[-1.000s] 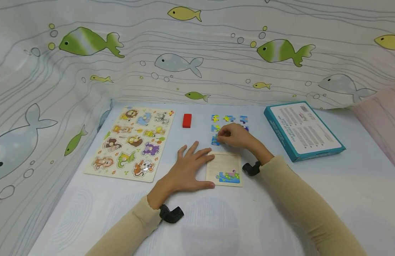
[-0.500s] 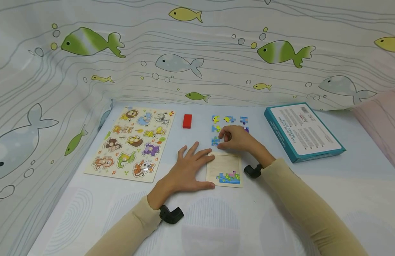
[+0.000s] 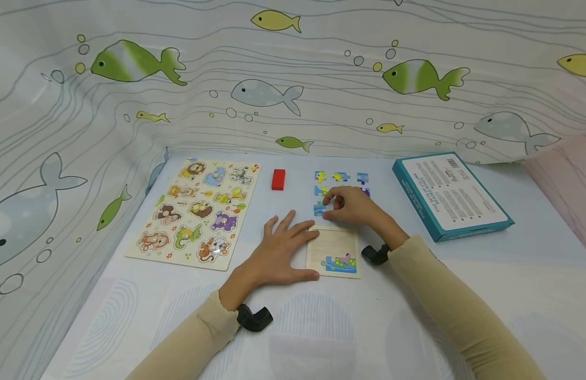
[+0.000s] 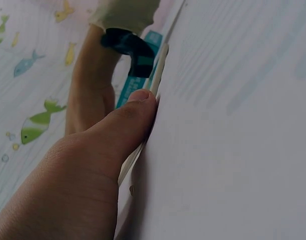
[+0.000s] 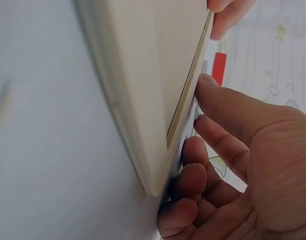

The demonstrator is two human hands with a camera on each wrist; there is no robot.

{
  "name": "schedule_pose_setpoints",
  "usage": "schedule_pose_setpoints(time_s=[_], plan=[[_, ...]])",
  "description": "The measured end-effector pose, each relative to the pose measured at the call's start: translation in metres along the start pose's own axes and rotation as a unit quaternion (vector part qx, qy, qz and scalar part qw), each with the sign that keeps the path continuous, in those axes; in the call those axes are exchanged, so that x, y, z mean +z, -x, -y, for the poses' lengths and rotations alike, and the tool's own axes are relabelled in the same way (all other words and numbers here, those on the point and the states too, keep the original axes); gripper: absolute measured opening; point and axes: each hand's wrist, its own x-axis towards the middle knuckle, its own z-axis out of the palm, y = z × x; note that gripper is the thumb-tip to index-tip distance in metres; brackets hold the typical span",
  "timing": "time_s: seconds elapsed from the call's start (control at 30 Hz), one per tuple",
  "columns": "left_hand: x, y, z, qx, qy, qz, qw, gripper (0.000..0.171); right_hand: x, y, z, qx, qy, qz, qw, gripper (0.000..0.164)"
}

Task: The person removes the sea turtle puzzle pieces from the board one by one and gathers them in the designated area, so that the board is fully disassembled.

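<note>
In the head view my left hand lies with fingers spread at the left side of a small square wooden puzzle tray. Its thumb touches the tray's lower left corner, and a fingertip rests on the upper left edge. Joined blue puzzle pieces fill the tray's lower right part. Above the tray, my right hand hovers low over loose puzzle pieces. Its thumb and index finger stand apart beside a blue puzzle piece; the other fingers are curled. That hand hides some pieces behind it.
An animal puzzle board lies on the left. Behind the left hand is a red block. A teal-edged box lies at the right. A fish-patterned sheet rises along the back and left.
The thumb and index finger of my right hand have parted at the blue puzzle piece, which now shows more fully. My left hand and the tray stay where they were.
</note>
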Motion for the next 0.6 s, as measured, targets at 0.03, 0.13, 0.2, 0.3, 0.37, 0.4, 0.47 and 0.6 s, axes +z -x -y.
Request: schedule_pose_setpoints(time_s=[0.03,0.13,0.2,0.3,0.37,0.4,0.47,0.6], plan=[[-0.0001,-0.0001,-0.0001,0.0,0.001,0.0,1.0,0.089,0.0001,-0.0001,0.0001,0.001,0.001,0.001,1.0,0.033],[-0.0001,-0.0001,-0.0002,-0.001,0.003,0.002,1.0,0.089,0.0009,-0.0005,-0.0006,0.005,0.002,0.002,1.0,0.032],[0.0002,-0.0003,-0.0002,-0.002,0.004,0.003,1.0,0.089,0.0011,-0.0004,-0.0011,0.008,0.003,-0.001,1.0,0.032],[0.0004,-0.0003,-0.0003,-0.002,0.002,0.003,1.0,0.089,0.0017,-0.0006,-0.0018,0.014,0.002,-0.009,1.0,0.032],[0.0003,-0.0004,-0.0003,-0.002,0.001,0.003,1.0,0.089,0.0019,-0.0006,-0.0019,0.019,0.002,-0.014,1.0,0.032],[0.0002,-0.0003,-0.0002,-0.002,0.0,0.002,1.0,0.089,0.0019,-0.0007,-0.0017,0.02,0.003,-0.016,1.0,0.032],[0.0001,-0.0002,-0.0001,-0.001,-0.002,0.002,1.0,0.089,0.0021,-0.001,-0.0014,0.024,0.003,-0.018,1.0,0.032],[0.0002,-0.0001,0.0007,-0.002,-0.005,0.004,1.0,0.089,0.0019,-0.0008,0.0008,0.025,0.002,-0.02,0.999,0.032]])
